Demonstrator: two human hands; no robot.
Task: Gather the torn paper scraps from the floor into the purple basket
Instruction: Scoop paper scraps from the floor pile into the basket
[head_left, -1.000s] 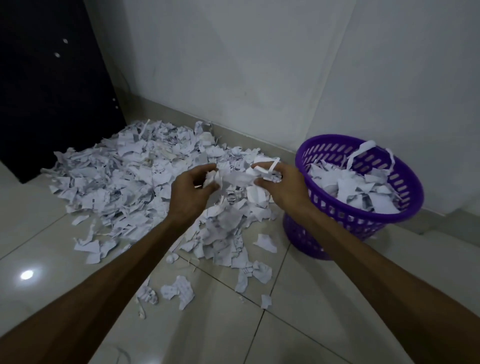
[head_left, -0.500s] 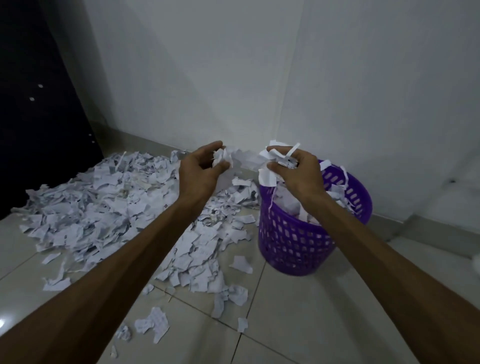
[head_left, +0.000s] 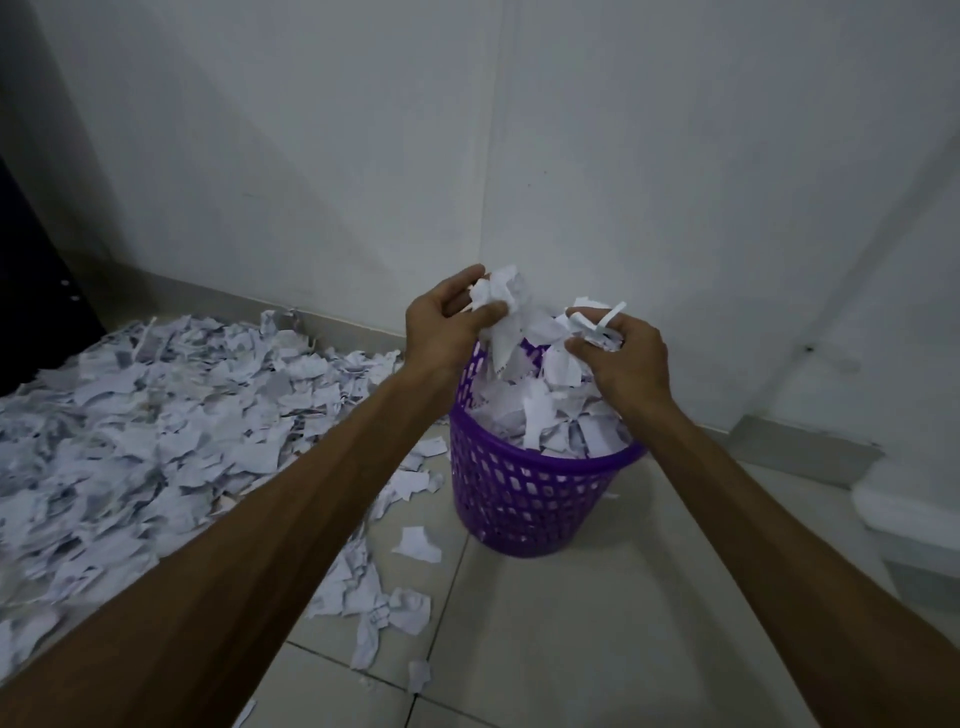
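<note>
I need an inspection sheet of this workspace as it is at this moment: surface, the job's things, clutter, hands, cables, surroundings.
Surface: pale tiled floor, glossy, grout lines visible.
Job's things: purple basket upright near the wall corner, heaped with scraps up to its rim; large scrap pile on the floor to its left; loose scraps lie in front of the basket.
Clutter: white lidded bin at the right edge.
Hands: left hand grips a scrap bundle above the basket; right hand grips a strip bundle above it.
Cables: nothing seen.
Surroundings: white walls meeting in a corner; dark panel on the left.
</note>
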